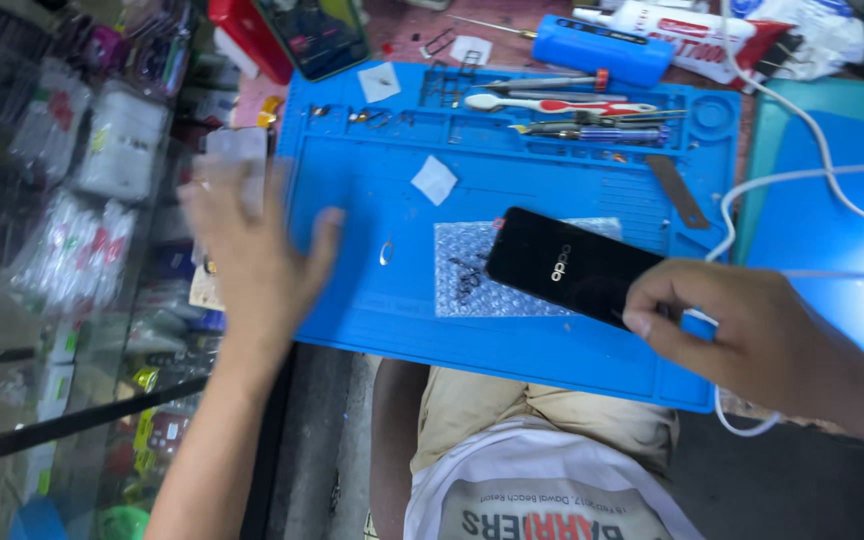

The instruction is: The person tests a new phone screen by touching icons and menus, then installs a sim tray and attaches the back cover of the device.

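Phone [570,264], black, screen dark, lying tilted across the blue mat [372,300], lower end pinched in the right hand [742,335] between thumb and curled fingers, upper end resting on a bubble-wrap sheet [472,275]. Left hand [247,250] spread wide and flat, blurred, holding nothing, hovering over the mat's left edge just below a small pale packet [237,150], whether touching it not clear. Best handled, by judgement, with a grip on the edges only, glass kept off the loose bits on the wrap, phone kept low over the padding, white cable [812,175] kept clear of the wrist. On the wrap, a small cluster of dark parts [467,275], too small to identify. Beside it on the bare mat, a thin metal ring [386,252] and a white square pad [435,180]. Along the mat's top, moulded tray slots: one long slot with a red-and-white screwdriver [552,104], tweezers [552,84] and further slim tools below; small square pockets at the left with tiny metal pieces, contents too small to tell; a round well [712,112] at the right, nothing seen in it. Flat metal blade [679,190] lying slantwise at the mat's right side. Beyond the mat, a blue box [602,48], a white glue tube [687,32] and a second phone [317,35] leaning at the top edge.
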